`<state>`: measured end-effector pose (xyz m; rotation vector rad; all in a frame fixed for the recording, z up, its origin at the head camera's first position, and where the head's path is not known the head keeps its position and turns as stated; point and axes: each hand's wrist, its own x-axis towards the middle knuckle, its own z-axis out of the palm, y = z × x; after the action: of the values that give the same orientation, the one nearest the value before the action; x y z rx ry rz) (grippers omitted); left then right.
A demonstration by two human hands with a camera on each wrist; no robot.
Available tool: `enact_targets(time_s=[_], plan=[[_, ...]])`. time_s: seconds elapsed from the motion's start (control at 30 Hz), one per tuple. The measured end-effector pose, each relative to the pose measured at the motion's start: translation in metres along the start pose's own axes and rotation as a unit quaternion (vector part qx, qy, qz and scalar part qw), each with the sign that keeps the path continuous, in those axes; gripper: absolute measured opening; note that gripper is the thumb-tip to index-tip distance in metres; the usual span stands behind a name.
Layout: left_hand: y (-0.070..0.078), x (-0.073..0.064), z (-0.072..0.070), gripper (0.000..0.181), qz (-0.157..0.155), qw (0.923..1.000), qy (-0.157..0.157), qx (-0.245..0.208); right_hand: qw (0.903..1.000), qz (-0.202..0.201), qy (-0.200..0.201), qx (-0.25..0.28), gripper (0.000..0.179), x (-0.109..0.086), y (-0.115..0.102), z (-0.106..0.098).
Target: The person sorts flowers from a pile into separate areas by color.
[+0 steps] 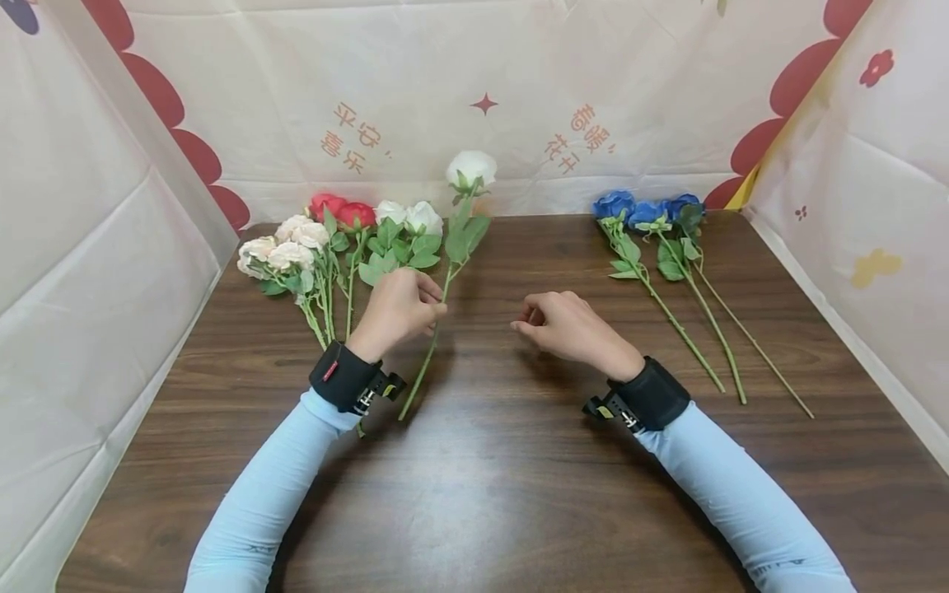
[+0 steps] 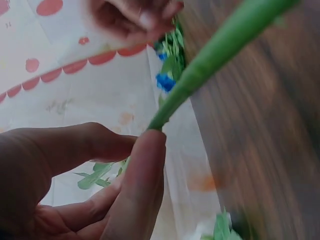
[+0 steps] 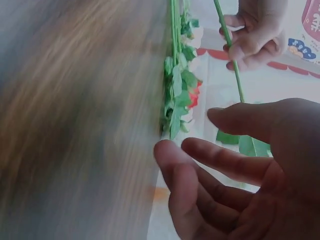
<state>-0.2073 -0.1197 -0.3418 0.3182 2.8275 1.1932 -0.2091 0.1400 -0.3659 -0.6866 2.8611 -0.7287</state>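
Note:
Between its thumb and fingers, my left hand [image 1: 400, 311] pinches the green stem of a white rose [image 1: 471, 170], bloom up and stem slanting down toward me. The left wrist view shows the stem [image 2: 200, 72] close up, passing through the pinch. My right hand [image 1: 569, 328] hovers over the middle of the table, loosely curled with nothing in it; its thumb and fingertips stand apart in the right wrist view. Behind my left hand lie more white roses [image 1: 424, 218], red flowers [image 1: 357, 215] and cream flowers [image 1: 291, 254], their stems partly hidden by the hand.
Several blue roses [image 1: 647, 212] lie at the right on the dark wooden table [image 1: 482, 494], stems pointing toward me. A pale printed cloth [image 1: 519, 74] hangs along the back and both sides.

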Motion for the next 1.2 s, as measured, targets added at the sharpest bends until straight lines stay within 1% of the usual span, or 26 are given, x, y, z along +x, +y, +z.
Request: enact_targets(time_s=[0.13, 0.23, 0.33, 0.43, 0.63, 0.73, 0.8, 0.9, 1.0, 1.2], plan=[[0.01, -0.004, 0.01, 0.014, 0.005, 0.9997, -0.014, -0.019, 0.9982, -0.015, -0.004, 0.058, 0.025, 0.0, -0.007, 0.002], [0.016, -0.008, 0.017, 0.015, 0.015, 0.9991, -0.024, -0.031, 0.9921, -0.016, -0.02, 0.123, 0.033, 0.001, -0.013, 0.004], [0.021, -0.011, 0.023, 0.014, 0.027, 0.9979, -0.033, -0.049, 0.9815, -0.002, -0.028, 0.189, 0.039, 0.001, -0.018, 0.007], [0.024, -0.014, 0.029, 0.013, 0.036, 0.997, -0.034, -0.06, 0.9693, 0.006, -0.023, 0.245, 0.038, 0.002, -0.022, 0.011], [0.028, -0.018, 0.04, 0.009, 0.047, 0.9957, -0.027, -0.076, 0.9463, -0.002, -0.009, 0.323, 0.033, 0.001, -0.025, 0.018], [0.029, -0.02, 0.044, 0.008, 0.052, 0.9958, -0.017, -0.073, 0.9376, 0.002, -0.002, 0.348, 0.03, -0.001, -0.027, 0.02], [0.03, -0.02, 0.046, 0.009, 0.058, 0.9959, -0.01, -0.068, 0.9342, 0.009, 0.008, 0.357, 0.027, -0.001, -0.028, 0.02], [0.029, -0.021, 0.048, 0.01, 0.067, 0.9952, -0.009, -0.071, 0.9315, 0.018, 0.022, 0.363, 0.024, -0.002, -0.03, 0.02], [0.028, -0.021, 0.048, 0.012, 0.069, 0.9936, -0.01, -0.089, 0.9311, 0.023, 0.04, 0.362, 0.021, -0.003, -0.032, 0.021], [0.028, -0.02, 0.05, 0.012, 0.069, 0.9901, -0.007, -0.122, 0.9253, 0.024, 0.081, 0.37, 0.018, -0.004, -0.038, 0.021]])
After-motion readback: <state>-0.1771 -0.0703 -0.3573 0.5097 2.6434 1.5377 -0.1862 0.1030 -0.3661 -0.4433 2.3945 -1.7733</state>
